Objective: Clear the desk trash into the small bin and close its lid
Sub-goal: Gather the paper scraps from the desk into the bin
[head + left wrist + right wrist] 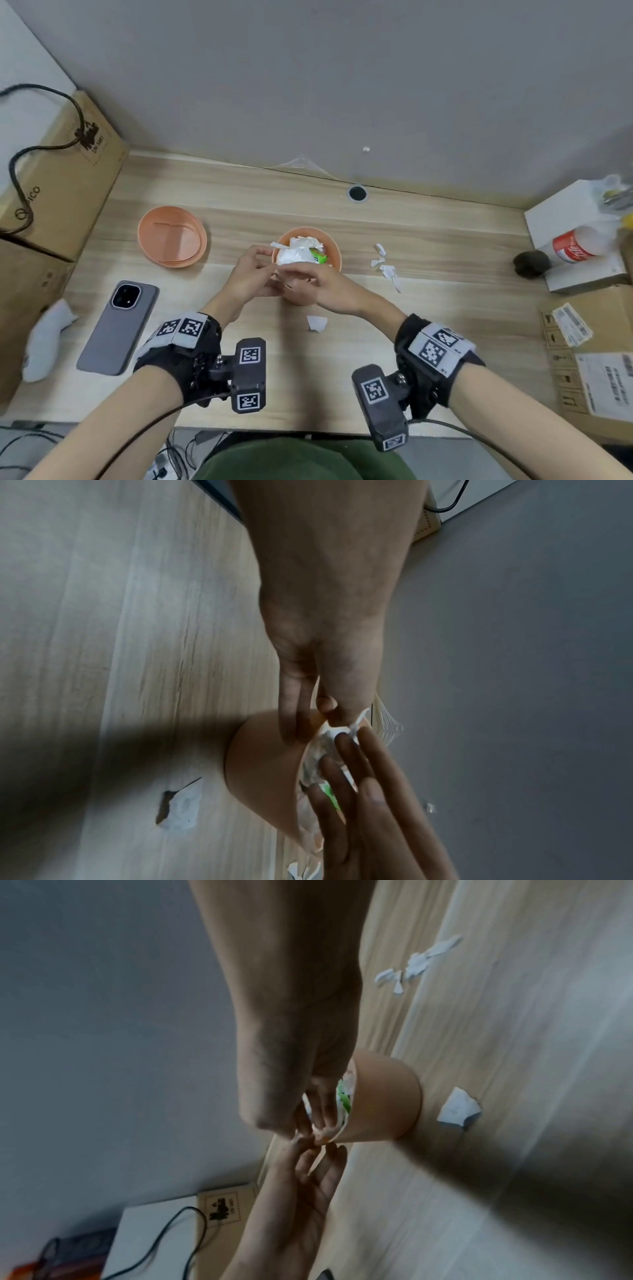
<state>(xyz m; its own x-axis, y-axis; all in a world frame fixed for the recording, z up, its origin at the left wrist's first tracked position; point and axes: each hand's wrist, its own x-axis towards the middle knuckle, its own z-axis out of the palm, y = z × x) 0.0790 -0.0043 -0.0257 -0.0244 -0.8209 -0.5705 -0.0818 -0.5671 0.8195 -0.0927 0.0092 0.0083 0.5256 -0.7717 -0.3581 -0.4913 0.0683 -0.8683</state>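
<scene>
The small orange bin stands mid-desk, heaped with white tissue and a green wrapper. Its orange lid lies upside down to the left. My left hand pinches a white paper scrap over the bin's left rim. My right hand lies across the near rim, its straight fingers pressing on the trash. Torn white scraps lie right of the bin, and one piece lies in front of it. Seen from the right wrist, the bin shows between both hands.
A grey phone lies at the front left beside a white cloth item. Cardboard boxes with a black cable stand at the left. A bottle, a dark round object and more boxes crowd the right edge.
</scene>
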